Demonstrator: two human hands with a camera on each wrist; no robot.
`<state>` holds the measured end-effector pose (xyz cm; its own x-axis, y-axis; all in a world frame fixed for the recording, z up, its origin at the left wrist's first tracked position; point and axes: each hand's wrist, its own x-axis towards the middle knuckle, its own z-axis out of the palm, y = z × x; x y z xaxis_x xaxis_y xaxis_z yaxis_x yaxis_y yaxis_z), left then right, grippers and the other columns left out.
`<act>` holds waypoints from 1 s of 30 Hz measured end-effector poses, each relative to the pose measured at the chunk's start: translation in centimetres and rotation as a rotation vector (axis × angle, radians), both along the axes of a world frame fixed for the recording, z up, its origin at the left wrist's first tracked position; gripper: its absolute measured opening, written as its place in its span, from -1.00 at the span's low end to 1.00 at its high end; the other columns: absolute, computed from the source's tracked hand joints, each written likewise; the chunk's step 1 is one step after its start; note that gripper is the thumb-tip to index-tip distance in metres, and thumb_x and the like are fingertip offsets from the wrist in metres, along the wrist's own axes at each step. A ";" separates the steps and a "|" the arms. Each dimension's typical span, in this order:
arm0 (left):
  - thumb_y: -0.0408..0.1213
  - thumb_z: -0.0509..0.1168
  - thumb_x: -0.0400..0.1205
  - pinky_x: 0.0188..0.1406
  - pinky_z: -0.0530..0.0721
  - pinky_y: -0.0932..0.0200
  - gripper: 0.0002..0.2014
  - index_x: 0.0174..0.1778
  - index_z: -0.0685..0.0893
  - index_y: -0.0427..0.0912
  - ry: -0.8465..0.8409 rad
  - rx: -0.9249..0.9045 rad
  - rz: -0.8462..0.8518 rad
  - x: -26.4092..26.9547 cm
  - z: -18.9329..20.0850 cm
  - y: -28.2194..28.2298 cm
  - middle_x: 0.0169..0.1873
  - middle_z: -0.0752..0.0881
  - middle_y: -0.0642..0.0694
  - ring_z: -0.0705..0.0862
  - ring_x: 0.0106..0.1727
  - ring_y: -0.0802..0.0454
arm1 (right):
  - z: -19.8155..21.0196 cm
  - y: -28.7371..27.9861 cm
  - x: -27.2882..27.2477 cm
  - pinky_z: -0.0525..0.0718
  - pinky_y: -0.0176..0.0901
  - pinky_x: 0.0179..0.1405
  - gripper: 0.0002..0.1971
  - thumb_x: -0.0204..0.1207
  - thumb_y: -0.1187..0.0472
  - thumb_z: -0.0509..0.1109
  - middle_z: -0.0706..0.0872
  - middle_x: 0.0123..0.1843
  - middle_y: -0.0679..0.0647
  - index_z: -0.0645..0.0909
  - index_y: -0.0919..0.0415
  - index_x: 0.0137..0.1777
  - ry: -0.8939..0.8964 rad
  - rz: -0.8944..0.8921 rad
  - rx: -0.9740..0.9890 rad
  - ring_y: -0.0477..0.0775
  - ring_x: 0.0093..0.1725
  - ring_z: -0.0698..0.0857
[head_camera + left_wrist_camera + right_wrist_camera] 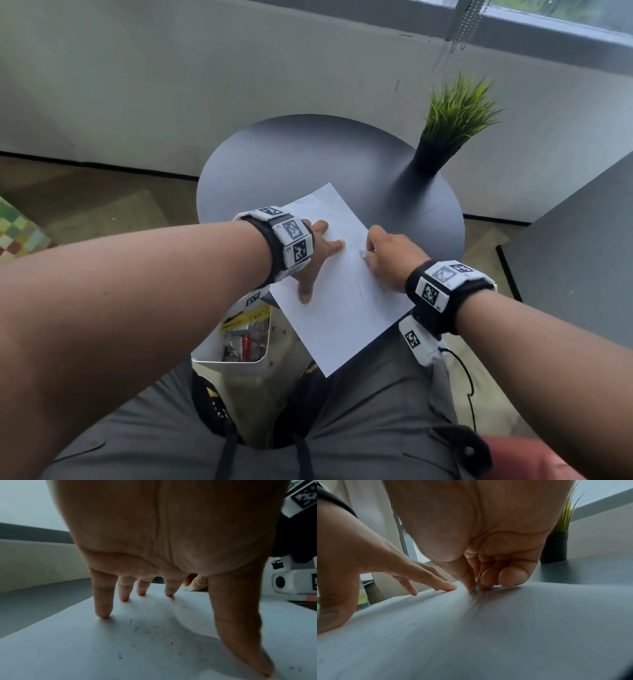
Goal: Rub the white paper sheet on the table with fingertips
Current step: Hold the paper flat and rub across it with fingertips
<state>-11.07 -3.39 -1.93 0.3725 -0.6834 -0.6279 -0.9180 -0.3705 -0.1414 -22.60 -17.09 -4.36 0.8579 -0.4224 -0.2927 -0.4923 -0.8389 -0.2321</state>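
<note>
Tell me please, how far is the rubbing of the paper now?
Done: the white paper sheet lies on the round table, pinned by the left hand with spread fingertips. In hand: the right hand presses bunched fingertips onto the sheet, where faint grey marks show. Left: cannot tell how much.

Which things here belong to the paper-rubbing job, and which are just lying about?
Belongs to the job:
white paper sheet
left hand, spread on the sheet
right hand, fingers curled onto the sheet
round table

Just lying about:
potted grass plant
white bin on the floor
</note>
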 end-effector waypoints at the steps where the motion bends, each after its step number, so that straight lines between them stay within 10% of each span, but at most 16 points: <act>1: 0.27 0.61 0.25 0.58 0.27 -0.37 0.32 0.72 -0.21 0.26 0.013 -0.005 0.020 0.0 -0.2 0.2 0.73 -0.12 -0.17 0.02 0.72 -0.30 | 0.2 0.2 0.1 0.67 0.10 -0.08 -0.81 0.64 0.04 0.18 0.64 -0.03 0.19 0.38 0.17 0.03 0.000 0.015 -0.014 0.30 -0.10 0.62; 8: 0.46 0.53 0.17 0.61 0.05 -0.42 0.42 0.72 -0.34 0.18 0.029 -0.065 0.037 -0.5 -1.6 1.6 0.72 -0.36 -0.14 -0.31 0.72 -0.32 | 0.8 3.9 -1.0 0.51 -0.06 -0.14 -0.85 0.63 0.11 0.25 0.66 -0.04 0.09 0.46 0.14 0.10 0.092 0.485 0.056 0.13 -0.10 0.53; 13: 0.48 0.51 0.18 0.60 0.07 -0.45 0.42 0.70 -0.39 0.22 0.037 -0.066 0.042 -0.4 -1.8 1.6 0.71 -0.38 -0.12 -0.32 0.72 -0.31 | 0.8 0.0 0.1 0.67 0.07 -0.15 -0.89 0.59 0.09 0.19 0.65 -0.05 0.18 0.39 0.11 0.00 0.037 0.075 -0.045 0.28 -0.11 0.63; 19: 0.50 0.49 0.19 0.59 0.05 -0.47 0.42 0.69 -0.41 0.21 0.039 -0.060 0.032 -0.3 -1.9 1.8 0.70 -0.43 -0.12 -0.34 0.72 -0.30 | 0.3 5.9 -1.8 0.59 0.01 -0.15 -0.91 0.58 0.16 0.27 0.71 -0.08 0.13 0.49 0.14 0.02 0.060 0.507 0.169 0.21 -0.10 0.63; 24: 0.48 0.50 0.20 0.59 0.04 -0.47 0.41 0.69 -0.40 0.23 0.064 -0.082 0.066 -0.3 -2.0 1.9 0.70 -0.42 -0.10 -0.36 0.71 -0.29 | 0.5 1.0 -0.2 0.62 0.00 -0.15 -0.87 0.62 0.08 0.20 0.65 -0.05 0.12 0.41 0.13 0.01 -0.001 0.127 -0.057 0.27 -0.09 0.62; 30: 0.50 0.49 0.20 0.61 0.03 -0.44 0.41 0.70 -0.39 0.20 0.055 -0.081 0.048 -0.3 -2.0 1.8 0.70 -0.42 -0.14 -0.34 0.71 -0.32 | 0.7 4.6 -1.8 0.54 -0.05 -0.13 -0.91 0.61 0.12 0.22 0.64 -0.07 0.08 0.46 0.12 0.01 0.055 0.442 0.053 0.17 -0.08 0.56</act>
<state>-11.35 -1.57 -3.92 0.3727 -0.7151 -0.5914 -0.9044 -0.4227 -0.0588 -24.36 -12.45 -3.65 0.9350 -0.0022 -0.3546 -0.1023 -0.9592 -0.2635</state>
